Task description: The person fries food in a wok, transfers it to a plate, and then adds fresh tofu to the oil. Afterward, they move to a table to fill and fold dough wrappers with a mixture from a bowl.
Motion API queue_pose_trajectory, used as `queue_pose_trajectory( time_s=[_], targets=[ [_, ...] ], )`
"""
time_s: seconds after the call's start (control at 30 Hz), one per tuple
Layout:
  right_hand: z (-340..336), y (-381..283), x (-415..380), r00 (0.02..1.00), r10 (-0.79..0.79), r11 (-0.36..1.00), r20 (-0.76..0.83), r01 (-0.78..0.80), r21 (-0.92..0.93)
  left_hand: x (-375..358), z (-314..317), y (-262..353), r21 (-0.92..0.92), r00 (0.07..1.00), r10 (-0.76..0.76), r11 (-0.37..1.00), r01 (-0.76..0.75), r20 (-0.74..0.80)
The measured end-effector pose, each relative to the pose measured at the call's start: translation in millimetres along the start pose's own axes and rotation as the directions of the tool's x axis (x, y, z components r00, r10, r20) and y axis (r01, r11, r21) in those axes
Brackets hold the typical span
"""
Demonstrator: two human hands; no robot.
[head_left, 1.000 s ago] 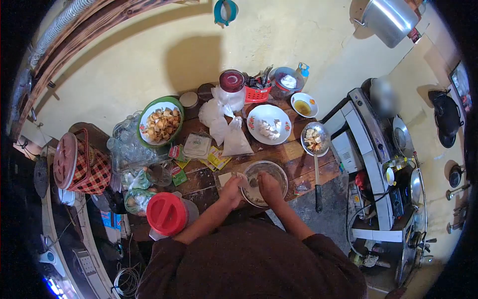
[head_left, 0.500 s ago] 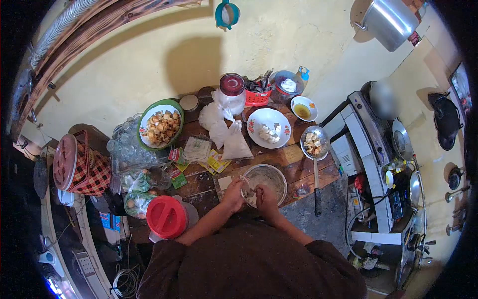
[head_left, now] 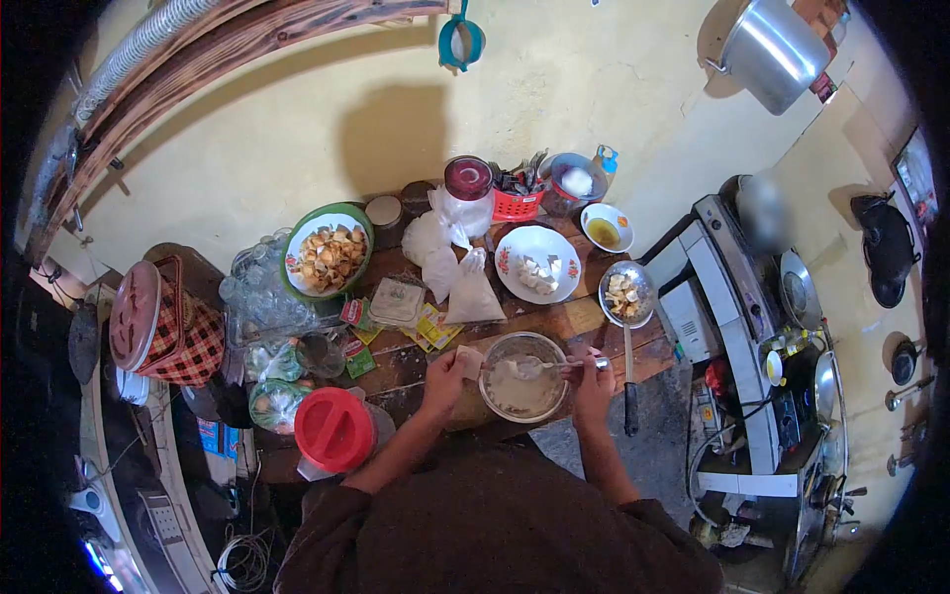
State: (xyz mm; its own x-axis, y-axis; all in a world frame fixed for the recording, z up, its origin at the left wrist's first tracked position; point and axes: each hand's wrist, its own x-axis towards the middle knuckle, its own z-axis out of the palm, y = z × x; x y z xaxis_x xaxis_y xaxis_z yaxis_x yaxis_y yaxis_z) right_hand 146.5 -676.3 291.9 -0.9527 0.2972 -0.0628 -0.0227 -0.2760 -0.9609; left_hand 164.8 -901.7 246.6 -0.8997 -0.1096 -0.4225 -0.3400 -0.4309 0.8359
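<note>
A steel bowl (head_left: 524,404) with pale batter stands at the table's front edge. At its left rim my left hand (head_left: 443,382) pinches a small pale square piece (head_left: 469,363). My right hand (head_left: 593,380), at the bowl's right side, grips the handle of a metal spoon (head_left: 529,367), whose head is over the batter with something pale on it. Behind the bowl stands a flowered plate (head_left: 510,262) with white cubes. To the right, a long-handled strainer (head_left: 629,342) with browned pieces rests on another bowl.
Left on the table are a green-rimmed bowl (head_left: 366,247) of browned pieces, a red-lidded pitcher (head_left: 334,430) and glass jars (head_left: 259,282). Plastic bags of white powder (head_left: 473,294) stand behind the steel bowl. A small bowl of yellow liquid (head_left: 606,227) is back right, a stove (head_left: 737,262) further right.
My hands have moved apart. The left now shows a pale square beside the bowl, and the right has moved right, with the spoon now plainly visible over the batter.
</note>
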Motion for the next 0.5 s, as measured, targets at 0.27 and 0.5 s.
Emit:
queue_pose_trajectory(
  time_s=[0.27, 0.5],
  targets=[
    [4.1, -20.9, -7.9, 0.915, 0.388, 0.771, 0.113, -0.389, 0.504, -31.5, 14.8, 33.3, -0.188, 0.949, -0.088, 0.971, 0.15, 0.304],
    [10.5, -16.3, -14.4, 0.875, 0.423, 0.688, 0.236, -0.48, 0.545, -65.1, 29.4, 60.2, -0.087, 0.949, -0.113, 0.986, 0.145, 0.294]
  ],
)
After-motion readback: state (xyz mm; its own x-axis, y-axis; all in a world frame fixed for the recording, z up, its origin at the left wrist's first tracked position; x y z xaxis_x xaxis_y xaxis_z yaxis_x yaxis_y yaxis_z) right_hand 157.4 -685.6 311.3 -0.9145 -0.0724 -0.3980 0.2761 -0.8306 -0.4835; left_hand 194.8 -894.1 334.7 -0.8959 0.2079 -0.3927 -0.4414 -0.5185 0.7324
